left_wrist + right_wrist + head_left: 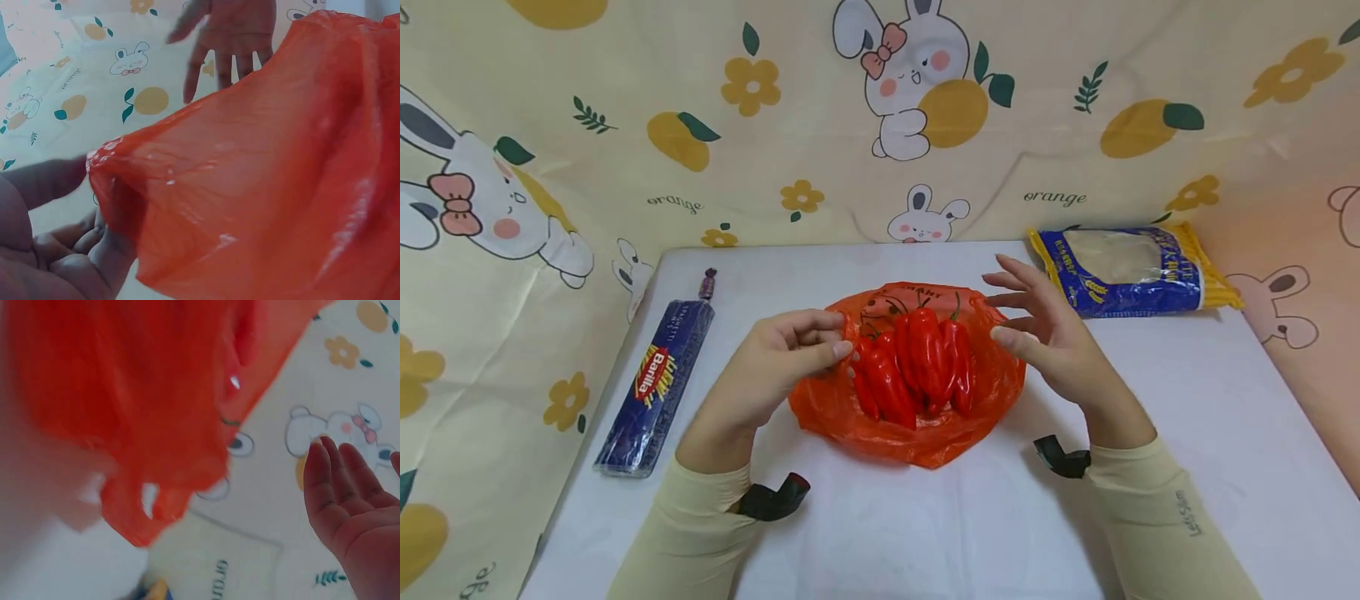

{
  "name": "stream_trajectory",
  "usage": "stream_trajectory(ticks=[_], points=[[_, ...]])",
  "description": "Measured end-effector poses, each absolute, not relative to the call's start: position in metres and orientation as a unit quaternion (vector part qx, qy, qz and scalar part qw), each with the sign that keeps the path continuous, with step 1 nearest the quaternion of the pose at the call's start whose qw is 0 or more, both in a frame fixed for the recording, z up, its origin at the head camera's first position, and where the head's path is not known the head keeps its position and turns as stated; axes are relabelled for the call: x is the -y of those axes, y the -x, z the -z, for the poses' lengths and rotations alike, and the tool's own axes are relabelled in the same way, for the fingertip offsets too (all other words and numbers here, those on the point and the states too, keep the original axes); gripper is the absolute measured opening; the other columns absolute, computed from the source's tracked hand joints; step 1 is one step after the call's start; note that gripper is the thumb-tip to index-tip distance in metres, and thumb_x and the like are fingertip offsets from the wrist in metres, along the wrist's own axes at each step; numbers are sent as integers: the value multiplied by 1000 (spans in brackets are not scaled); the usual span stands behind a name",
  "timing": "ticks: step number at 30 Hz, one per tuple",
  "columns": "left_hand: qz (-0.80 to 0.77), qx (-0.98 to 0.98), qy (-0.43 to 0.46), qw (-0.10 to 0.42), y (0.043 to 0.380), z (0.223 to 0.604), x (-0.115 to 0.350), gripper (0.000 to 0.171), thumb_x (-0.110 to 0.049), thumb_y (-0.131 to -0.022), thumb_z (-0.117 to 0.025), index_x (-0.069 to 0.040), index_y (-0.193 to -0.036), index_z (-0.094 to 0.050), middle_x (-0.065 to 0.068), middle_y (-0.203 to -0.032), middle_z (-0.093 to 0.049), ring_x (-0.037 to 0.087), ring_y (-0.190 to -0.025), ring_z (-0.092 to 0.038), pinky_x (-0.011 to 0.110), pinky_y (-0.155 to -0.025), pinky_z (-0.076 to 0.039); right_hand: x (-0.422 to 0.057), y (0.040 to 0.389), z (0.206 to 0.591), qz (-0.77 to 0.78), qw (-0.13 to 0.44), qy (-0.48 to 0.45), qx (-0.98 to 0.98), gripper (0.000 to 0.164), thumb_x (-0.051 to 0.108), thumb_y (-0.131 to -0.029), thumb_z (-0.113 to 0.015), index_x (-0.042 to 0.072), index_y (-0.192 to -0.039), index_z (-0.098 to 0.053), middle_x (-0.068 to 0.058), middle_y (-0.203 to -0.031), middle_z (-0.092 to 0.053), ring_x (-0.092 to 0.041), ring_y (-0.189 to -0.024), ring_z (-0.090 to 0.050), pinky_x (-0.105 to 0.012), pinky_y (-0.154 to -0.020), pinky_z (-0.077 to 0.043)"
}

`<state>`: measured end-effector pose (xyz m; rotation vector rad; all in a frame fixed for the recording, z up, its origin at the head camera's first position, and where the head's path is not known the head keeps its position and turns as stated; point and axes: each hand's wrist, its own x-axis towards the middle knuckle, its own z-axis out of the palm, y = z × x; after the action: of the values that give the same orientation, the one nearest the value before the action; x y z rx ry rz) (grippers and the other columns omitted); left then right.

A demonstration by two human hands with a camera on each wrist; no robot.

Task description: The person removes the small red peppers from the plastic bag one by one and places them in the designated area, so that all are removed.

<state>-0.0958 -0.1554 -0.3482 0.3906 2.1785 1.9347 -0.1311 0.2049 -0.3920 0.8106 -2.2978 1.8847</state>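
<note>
A thin red plastic bag (910, 446) lies on the white table, its mouth spread wide. Inside it several glossy red chili peppers (928, 354) with green stems sit bunched together. My left hand (786, 350) pinches the bag's left edge between thumb and fingers; in the left wrist view the plastic (250, 187) stretches away from that grip. To the right of the bag, my right hand (1045, 325) is raised with its fingers extended and nothing in them. The right wrist view has this hand (356, 506) apart from the bag (156, 412).
At the left lies a blue Barilla spaghetti pack (655, 387) with a twisted top. A blue and yellow pasta packet (1135, 271) rests at the back right. Cloth printed with rabbits and oranges (820, 100) rises behind the table (880, 525).
</note>
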Motion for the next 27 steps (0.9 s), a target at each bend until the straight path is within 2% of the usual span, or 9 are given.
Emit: stream_trajectory(ticks=[3, 7, 10, 13, 22, 27], points=[[-669, -728, -126, 78, 97, 349, 154, 34, 3, -100, -70, 16, -131, -65, 14, -101, -74, 19, -88, -71, 30, -83, -62, -197, 133, 399, -577, 12, -241, 780, 78, 4, -101, -72, 24, -170, -40, -10, -160, -50, -39, -138, -54, -42, -106, -54], [-689, -712, -119, 64, 98, 349, 151, 30, 6, -99, -69, 17, -127, -65, 12, -98, -74, 16, -85, -70, 29, -80, -62, -189, 136, 408, -547, -19, -210, 810, 70, 17, -104, -76, 23, -167, -45, -11, -157, -51, -39, -139, -53, -58, -105, -53], [-695, -707, -116, 55, 99, 349, 150, 29, 6, -99, -70, 17, -126, -66, 11, -98, -74, 16, -84, -70, 28, -79, -61, -184, 136, 415, -522, -37, -197, 829, 66, 24, -105, -76, 22, -165, -48, -14, -156, -51, -39, -139, -52, -63, -102, -54], [-696, -707, -113, 48, 99, 349, 150, 29, 6, -99, -70, 16, -126, -67, 11, -98, -73, 16, -85, -69, 28, -79, -61, -180, 137, 420, -498, -47, -191, 844, 63, 25, -105, -76, 22, -163, -51, -16, -156, -49, -39, -139, -51, -65, -102, -54], [-702, -701, -116, 47, 101, 352, 149, 28, 7, -100, -69, 15, -127, -66, 14, -101, -72, 18, -87, -71, 28, -80, -62, -173, 141, 433, -462, -64, -191, 864, 57, 12, -106, -72, 16, -160, -54, -13, -153, -52, -37, -132, -53, -62, -102, -54], [-700, -703, -115, 48, 102, 353, 148, 28, 7, -100, -70, 14, -127, -66, 14, -101, -72, 18, -85, -70, 28, -80, -62, -169, 142, 438, -457, -52, -188, 868, 56, 9, -105, -73, 12, -158, -57, -14, -153, -55, -37, -133, -52, -63, -105, -52]])
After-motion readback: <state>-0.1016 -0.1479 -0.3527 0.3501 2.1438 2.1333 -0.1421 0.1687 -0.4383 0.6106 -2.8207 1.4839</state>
